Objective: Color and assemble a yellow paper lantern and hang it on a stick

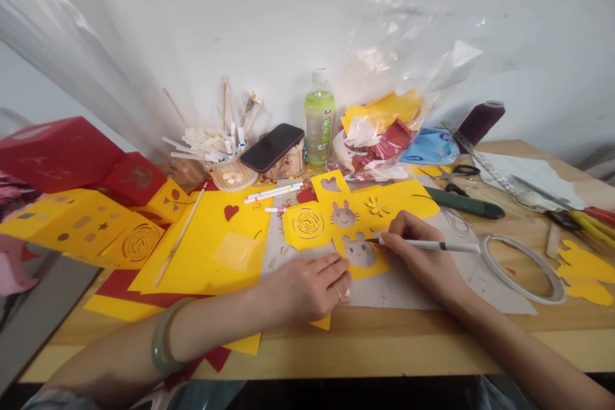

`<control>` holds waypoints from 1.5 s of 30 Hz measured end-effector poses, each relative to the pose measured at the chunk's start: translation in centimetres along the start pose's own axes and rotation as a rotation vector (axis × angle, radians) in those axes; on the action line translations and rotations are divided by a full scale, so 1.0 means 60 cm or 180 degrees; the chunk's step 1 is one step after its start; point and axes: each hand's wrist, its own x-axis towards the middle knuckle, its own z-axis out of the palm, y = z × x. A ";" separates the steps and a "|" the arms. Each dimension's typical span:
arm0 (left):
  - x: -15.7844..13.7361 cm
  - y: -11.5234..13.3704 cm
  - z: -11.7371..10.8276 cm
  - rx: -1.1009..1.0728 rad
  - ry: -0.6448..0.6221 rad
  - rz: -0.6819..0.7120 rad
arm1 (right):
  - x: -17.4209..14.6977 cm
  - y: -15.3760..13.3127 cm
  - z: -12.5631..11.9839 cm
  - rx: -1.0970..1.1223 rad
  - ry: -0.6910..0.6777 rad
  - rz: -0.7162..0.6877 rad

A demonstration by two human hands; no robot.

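My right hand (pixel 425 256) grips a slim white pen (pixel 439 245) with a dark band. Its dark tip reaches the upper edge of a bear-shaped cutout (pixel 359 253) in a yellow card. Flat on the lower left of that card rest the fingertips of my left hand (pixel 319 287), fingers stretched out and thumb hidden. A small white end of something pokes out beside its little finger. Just above lie yellow cards with a rabbit-face cutout (pixel 344 213), a flower cutout (pixel 377 206), a swirl-cut rose (pixel 308 223) and a heart cutout (pixel 330 184).
Yellow sheets (pixel 192 269) and a thin stick (pixel 180 234) lie left, near red and yellow boxes (pixel 81 224). Behind stand a phone (pixel 273 147), a green drink bottle (pixel 319 118) and a plastic bag of scraps (pixel 384 122). Right are a tape roll (pixel 560 291), scissors (pixel 456 171) and a green-handled cutter (pixel 464 203).
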 end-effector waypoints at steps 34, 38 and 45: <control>0.000 -0.003 0.000 0.0059 -0.0011 0.0034 | 0.002 -0.012 0.014 -0.0408 -0.0565 -0.0131; -0.002 -0.003 0.001 0.0056 -0.0027 0.0036 | 0.002 -0.017 0.013 -0.0425 -0.0561 -0.0143; -0.001 -0.003 0.002 0.0071 -0.0057 0.0060 | 0.001 -0.016 0.012 -0.0297 -0.0480 -0.0115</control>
